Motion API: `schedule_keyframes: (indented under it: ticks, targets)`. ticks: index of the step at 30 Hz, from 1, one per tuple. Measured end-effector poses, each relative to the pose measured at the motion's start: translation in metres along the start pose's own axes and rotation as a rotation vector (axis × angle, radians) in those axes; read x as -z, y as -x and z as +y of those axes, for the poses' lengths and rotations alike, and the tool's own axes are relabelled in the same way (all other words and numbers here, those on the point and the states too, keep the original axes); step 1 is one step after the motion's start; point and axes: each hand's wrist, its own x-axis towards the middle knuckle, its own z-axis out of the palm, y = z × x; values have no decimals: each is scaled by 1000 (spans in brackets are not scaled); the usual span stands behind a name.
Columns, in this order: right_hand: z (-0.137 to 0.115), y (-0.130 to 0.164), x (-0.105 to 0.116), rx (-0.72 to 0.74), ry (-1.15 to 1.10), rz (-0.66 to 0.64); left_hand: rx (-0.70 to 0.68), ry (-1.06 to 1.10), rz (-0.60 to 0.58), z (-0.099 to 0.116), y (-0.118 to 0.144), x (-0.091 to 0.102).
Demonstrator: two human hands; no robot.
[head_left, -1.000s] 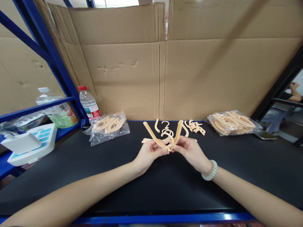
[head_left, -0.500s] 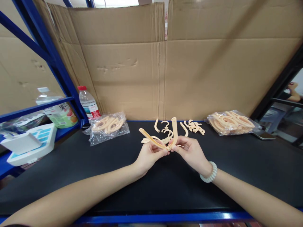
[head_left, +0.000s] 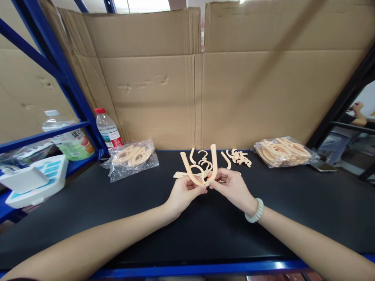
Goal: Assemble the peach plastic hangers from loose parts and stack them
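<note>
Two curved peach-coloured plastic hanger arms meet at their lower ends in a U shape above the black table. My left hand (head_left: 182, 196) is closed, pinching the left hanger arm (head_left: 186, 164) near the joint. Closed too, my right hand (head_left: 233, 190) grips the right hanger arm (head_left: 214, 160) low down, its thumb and fingers close to the left ones. The fingers partly cover the joint. Just behind lie loose hanger hooks (head_left: 202, 153) and a curved piece (head_left: 192, 156). Another curved piece (head_left: 226, 160) lies beyond my right hand, beside a pile of small peach parts (head_left: 239, 157).
A clear bag of peach parts (head_left: 133, 155) lies at left, another bag (head_left: 283, 151) at right by a phone (head_left: 322, 167). A red-capped bottle (head_left: 108, 128), a larger bottle (head_left: 73, 144) and a white-and-blue device (head_left: 38, 181) stand left. Cardboard (head_left: 152, 93) walls the back.
The left hanger arm has swung more upright and turned its face, so the two arms now form a narrower, more even U. Both hands keep their hold. The view has shifted slightly.
</note>
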Motion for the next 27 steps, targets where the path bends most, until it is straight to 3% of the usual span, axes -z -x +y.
schedule_keyframes:
  ticks: [4,8,12,18,20,23,27]
  targets:
    - [-5,-4,10,-139,-134,-48,42,58,49,4,0,3]
    - [-8,-14,37,-238,-192,-142,101,149,145,11,-4,14]
    - [-6,-25,63,-159,26,-207,109,169,214,18,-10,27]
    - [-5,-31,83,-72,391,-391,111,204,303,28,-21,43]
    - [-6,-32,89,-54,463,-428,157,193,281,31,-25,50]
    - [-6,-34,98,-51,553,-476,240,91,133,35,-29,60]
    - [-7,-34,105,-105,603,-522,199,-21,9,39,-33,70]
